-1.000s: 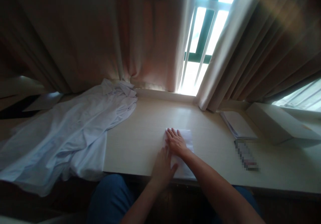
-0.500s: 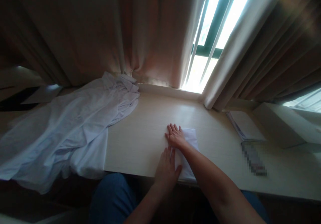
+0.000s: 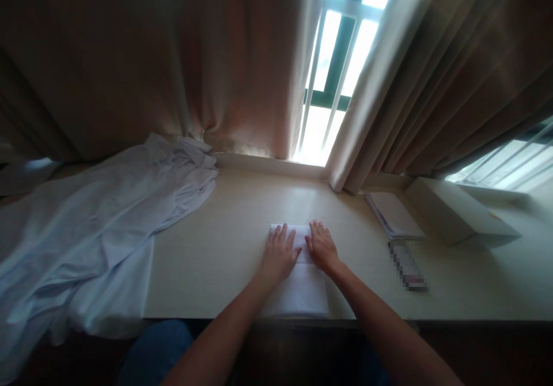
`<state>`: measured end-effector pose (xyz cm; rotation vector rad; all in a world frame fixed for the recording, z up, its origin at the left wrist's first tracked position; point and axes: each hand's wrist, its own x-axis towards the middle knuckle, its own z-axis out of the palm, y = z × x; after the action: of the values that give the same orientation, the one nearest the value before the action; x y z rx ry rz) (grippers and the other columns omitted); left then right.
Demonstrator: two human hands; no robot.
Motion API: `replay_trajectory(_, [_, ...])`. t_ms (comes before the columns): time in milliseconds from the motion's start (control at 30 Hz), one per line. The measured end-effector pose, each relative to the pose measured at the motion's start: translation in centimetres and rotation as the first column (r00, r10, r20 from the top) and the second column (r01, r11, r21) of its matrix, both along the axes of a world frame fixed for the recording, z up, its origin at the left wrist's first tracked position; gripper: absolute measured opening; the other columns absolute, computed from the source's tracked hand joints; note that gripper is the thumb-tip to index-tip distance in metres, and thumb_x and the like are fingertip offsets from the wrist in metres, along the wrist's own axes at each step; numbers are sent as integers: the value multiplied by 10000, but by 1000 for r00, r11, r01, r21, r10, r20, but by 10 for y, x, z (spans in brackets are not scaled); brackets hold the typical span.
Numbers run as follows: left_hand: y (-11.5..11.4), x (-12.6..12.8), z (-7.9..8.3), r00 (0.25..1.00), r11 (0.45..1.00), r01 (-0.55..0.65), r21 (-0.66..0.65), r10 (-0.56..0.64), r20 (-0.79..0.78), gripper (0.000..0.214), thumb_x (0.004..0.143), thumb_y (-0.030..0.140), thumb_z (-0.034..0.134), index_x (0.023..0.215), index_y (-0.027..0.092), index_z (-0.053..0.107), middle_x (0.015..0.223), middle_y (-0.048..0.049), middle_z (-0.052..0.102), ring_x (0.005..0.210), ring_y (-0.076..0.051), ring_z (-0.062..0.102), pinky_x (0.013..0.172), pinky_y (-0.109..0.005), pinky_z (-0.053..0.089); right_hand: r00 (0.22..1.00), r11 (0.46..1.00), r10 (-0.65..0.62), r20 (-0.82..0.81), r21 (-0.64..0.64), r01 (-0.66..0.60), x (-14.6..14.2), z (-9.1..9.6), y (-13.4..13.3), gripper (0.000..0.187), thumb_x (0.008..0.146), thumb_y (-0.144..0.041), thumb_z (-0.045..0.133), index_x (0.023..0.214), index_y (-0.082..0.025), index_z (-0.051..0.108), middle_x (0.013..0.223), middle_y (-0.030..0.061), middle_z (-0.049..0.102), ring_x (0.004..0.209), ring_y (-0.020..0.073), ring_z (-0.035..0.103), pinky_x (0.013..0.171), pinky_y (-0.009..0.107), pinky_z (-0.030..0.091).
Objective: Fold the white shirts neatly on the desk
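A folded white cloth lies flat on the table in front of me, its near edge close to the table's front edge. My left hand rests on its upper left part, fingers spread and pointing away from me. On the upper right side, my right hand is laid with its fingers stretched out. Both hands are open and press on the cloth without gripping it. A crease crosses the cloth between and below the hands.
Crumpled white fabric covers the left of the table and hangs over its front edge. To the right are another folded white stack, a pixelated dark object and a pale box. Curtains hang behind.
My right hand has moved from the cloth's far left corner to its right side. My left hand has slid forward onto the upper left. The view has turned slightly right.
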<state>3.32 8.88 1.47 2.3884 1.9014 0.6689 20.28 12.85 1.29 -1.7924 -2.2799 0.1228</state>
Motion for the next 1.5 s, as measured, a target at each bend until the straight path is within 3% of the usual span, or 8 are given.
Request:
replay_trajectory(233, [32, 1, -34, 991, 991, -128, -49, 125, -56, 712, 876, 609, 356, 1475, 229, 286, 1548, -150, 220, 1432, -288, 167, 1144, -489, 142, 1000, 996, -13, -5, -84, 12, -15, -30, 2, 654, 973, -479, 225, 1514, -120, 145, 1573, 82, 29, 1444, 235, -21, 1149, 453, 65])
replay_trajectory(433, [45, 1, -29, 996, 995, -84, -49, 82, -40, 693, 871, 595, 391, 1463, 242, 316, 1545, -127, 241, 1428, -283, 182, 1146, -484, 149, 999, 989, -53, -9, -135, 51, -15, -28, 10, 677, 968, -514, 166, 1519, -125, 98, 1576, 54, -20, 1437, 221, -99, 1144, 472, 8])
replay_trajectory(533, [35, 5, -24, 996, 996, -88, -26, 87, -14, 653, 868, 547, 443, 1437, 237, 370, 1545, -119, 245, 1434, -300, 148, 1144, -519, 130, 997, 984, -73, 3, -162, 72, -15, -25, 10, 684, 966, -524, 152, 1521, -133, 67, 1575, 41, -52, 1429, 209, -139, 1141, 470, -17])
replay_trajectory(667, [-12, 5, -19, 988, 988, -143, -50, 145, 47, 713, 825, 525, 530, 1428, 178, 374, 1539, -171, 228, 1413, -346, 190, 1119, -534, 199, 996, 983, -92, 6, -160, 91, -16, -24, 6, 686, 965, -527, 146, 1521, -137, 55, 1575, 39, -63, 1425, 200, -157, 1136, 471, -47])
replay_trajectory(867, [-69, -20, -1, 894, 915, -304, -266, 371, 250, 715, 767, 449, 605, 1346, 82, 402, 1197, -172, 584, 1098, -264, 560, 955, -377, 431, 992, 993, -111, -55, -58, 107, -18, -25, 2, 662, 964, -505, 227, 1507, -129, 173, 1576, 84, 67, 1441, 235, -26, 1135, 472, -28])
replay_trajectory(1033, [-64, -40, 6, 864, 844, -301, -444, 438, 247, 445, 727, 456, 602, 1030, 129, 598, 1035, -132, 634, 962, -236, 608, 864, -319, 447, 961, 984, -165, -223, 35, 177, -9, -24, -7, 611, 973, -456, 244, 1445, -75, 312, 1515, 166, 272, 1406, 232, 198, 1133, 449, 116])
replay_trajectory(1233, [-51, -41, 9, 867, 792, -283, -540, 453, 210, 408, 690, 499, 618, 925, 167, 589, 961, -108, 665, 902, -238, 621, 765, -293, 428, 918, 952, -126, -377, 213, 218, 34, -35, -56, 562, 971, -462, 268, 1352, -84, 434, 1438, 168, 400, 1353, 232, 308, 1105, 429, 231])
replay_trajectory(1500, [-58, -46, 11, 877, 821, -90, -564, 334, 346, 369, 666, 538, 636, 750, 179, 631, 763, -49, 673, 717, -193, 605, 637, -259, 398, 925, 939, -234, -299, 176, 295, 51, -44, -93, 451, 959, -384, 347, 1242, -85, 529, 1300, 169, 527, 1242, 246, 406, 1072, 414, 269])
